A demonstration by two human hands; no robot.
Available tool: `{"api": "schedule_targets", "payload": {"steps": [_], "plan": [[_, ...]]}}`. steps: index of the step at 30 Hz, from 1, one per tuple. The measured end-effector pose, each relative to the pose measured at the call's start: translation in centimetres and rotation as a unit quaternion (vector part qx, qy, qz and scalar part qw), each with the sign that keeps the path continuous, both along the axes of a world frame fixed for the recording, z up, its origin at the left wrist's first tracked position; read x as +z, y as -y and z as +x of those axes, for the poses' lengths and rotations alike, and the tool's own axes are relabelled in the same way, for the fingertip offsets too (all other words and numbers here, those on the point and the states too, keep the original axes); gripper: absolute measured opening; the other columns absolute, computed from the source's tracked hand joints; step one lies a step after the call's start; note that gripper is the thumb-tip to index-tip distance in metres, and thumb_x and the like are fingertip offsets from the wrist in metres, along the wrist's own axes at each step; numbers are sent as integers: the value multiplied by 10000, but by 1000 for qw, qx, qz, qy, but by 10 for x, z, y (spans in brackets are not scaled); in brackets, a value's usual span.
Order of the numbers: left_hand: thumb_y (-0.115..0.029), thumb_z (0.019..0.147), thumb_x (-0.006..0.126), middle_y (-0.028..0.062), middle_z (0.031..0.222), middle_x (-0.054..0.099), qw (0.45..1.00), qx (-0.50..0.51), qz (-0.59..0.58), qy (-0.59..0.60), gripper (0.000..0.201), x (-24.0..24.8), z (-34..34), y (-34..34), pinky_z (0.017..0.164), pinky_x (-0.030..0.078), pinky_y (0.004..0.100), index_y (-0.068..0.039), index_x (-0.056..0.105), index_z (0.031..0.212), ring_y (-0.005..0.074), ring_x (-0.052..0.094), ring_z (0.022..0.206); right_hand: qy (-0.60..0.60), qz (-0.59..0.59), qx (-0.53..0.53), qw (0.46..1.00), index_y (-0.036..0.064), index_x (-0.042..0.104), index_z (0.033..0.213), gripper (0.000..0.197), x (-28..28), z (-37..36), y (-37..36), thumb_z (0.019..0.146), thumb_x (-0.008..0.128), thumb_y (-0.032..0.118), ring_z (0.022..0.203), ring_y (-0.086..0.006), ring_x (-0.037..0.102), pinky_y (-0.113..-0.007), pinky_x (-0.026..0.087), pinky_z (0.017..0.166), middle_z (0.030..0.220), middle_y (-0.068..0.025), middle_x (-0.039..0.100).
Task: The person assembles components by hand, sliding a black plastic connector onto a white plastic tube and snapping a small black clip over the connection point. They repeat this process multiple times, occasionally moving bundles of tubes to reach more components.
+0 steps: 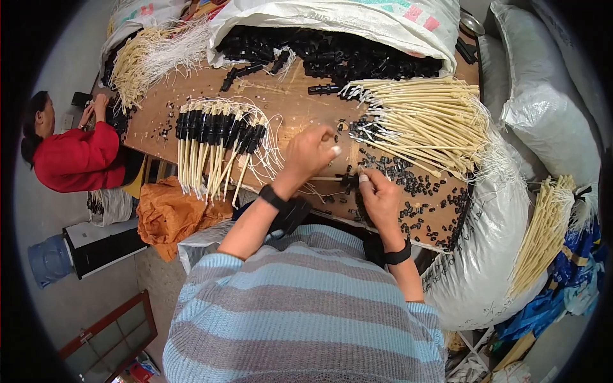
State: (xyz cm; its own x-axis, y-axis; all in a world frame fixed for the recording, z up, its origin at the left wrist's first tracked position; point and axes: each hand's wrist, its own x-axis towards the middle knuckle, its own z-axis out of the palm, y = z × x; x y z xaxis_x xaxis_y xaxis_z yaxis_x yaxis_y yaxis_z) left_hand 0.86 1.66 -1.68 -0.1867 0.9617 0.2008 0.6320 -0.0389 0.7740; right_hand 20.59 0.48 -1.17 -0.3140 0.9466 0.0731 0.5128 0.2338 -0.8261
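Over the front middle of the wooden table [297,131], my right hand [381,199] is closed in a pinch on a small black plastic fitting [349,181]. A cream tube [327,179] sticks out leftward from beside it. Slightly higher and to the left is my left hand [308,154], its fingers curled and a little blurred; whatever they grip is hidden. Loose small black plastic pieces [418,185] lie scattered to the right of my right hand. Left of my left hand, a row of cream tubes with black sleeves [217,131] lies with white cords trailing.
A large bundle of cream tubes [428,124] lies at the right. Behind, a white woven sack [332,16] spills black plastic parts [383,60]. Full sacks [485,242] crowd the right edge. At far left, a person in red [80,156] works beside another tube bundle [131,70].
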Motion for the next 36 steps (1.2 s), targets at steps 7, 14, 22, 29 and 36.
{"api": "schedule_targets", "payload": {"steps": [7, 14, 22, 29, 36], "plan": [[-39, 724, 658, 86, 788, 645, 994, -44, 11, -103, 193, -35, -14, -22, 583, 477, 303, -36, 651, 917, 187, 596, 624, -42, -73, -38, 996, 1, 672, 941, 136, -7, 9, -3, 884, 611, 108, 554, -49, 454, -238, 375, 511, 598, 0, 556], [64, 756, 577, -12, 843, 647, 921, -75, -165, 346, 169, -7, 26, 8, 605, 435, 178, 2, 643, 899, 29, 547, 668, -51, -146, -81, 985, 1, 670, 826, 143, -10, 7, -10, 910, 602, 94, 532, -11, 379, -217, 306, 483, 569, 74, 464], [52, 673, 642, 59, 849, 702, 964, -13, 37, 265, 263, 1, 52, 17, 692, 518, 303, -40, 667, 918, 228, 680, 782, -342, -310, 1, 887, 13, 664, 890, 99, 0, -6, -12, 904, 586, 73, 554, -13, 388, -192, 262, 495, 651, 82, 504], [39, 742, 648, 68, 849, 699, 980, -26, -21, 198, 298, 2, 46, 17, 680, 521, 249, 3, 676, 1036, 113, 652, 756, -306, -243, -73, 918, -4, 667, 940, 99, -6, -6, -6, 902, 626, 77, 577, -11, 428, -191, 325, 516, 650, 68, 528], [-11, 728, 655, 66, 774, 655, 975, -39, -108, 192, 155, -5, 36, 19, 594, 478, 266, -35, 716, 869, 126, 607, 666, -124, -98, -19, 987, 18, 679, 930, 112, -2, -1, -4, 850, 682, 96, 538, -22, 402, -213, 319, 488, 577, 64, 508]]}}
